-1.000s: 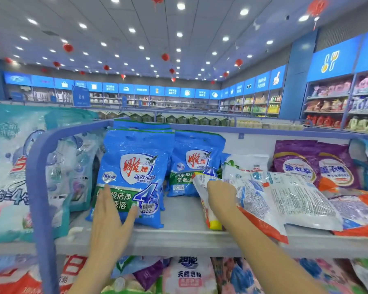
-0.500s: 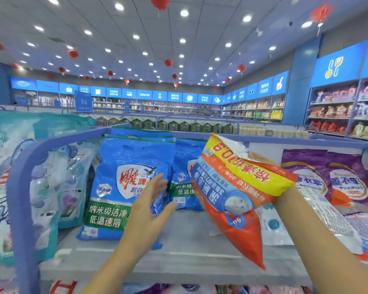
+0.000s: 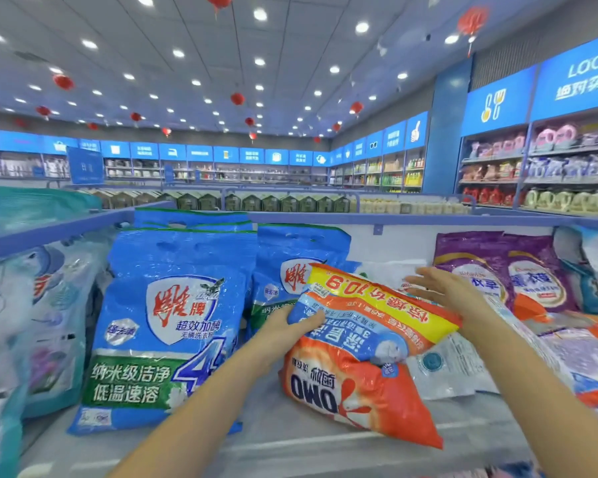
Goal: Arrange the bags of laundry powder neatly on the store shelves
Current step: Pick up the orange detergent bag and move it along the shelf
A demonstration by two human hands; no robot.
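The left hand [image 3: 292, 327] is gripping the orange OMO bag [image 3: 359, 381] by its left edge, thumb on top. The right hand [image 3: 446, 291], fingers straight and spread, is at its far side. The bag is leaning upside down on the shelf [image 3: 290, 446] between blue bags [image 3: 166, 326] and purple bags [image 3: 497, 270]. Standing it upright looks next.

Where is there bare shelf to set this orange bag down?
Bare shelf runs along the front edge and up the gap between the big blue bag and the orange bag in the left hand. Behind, the second blue bag fills the back; to the right, flat-lying bags and purple bags crowd it.
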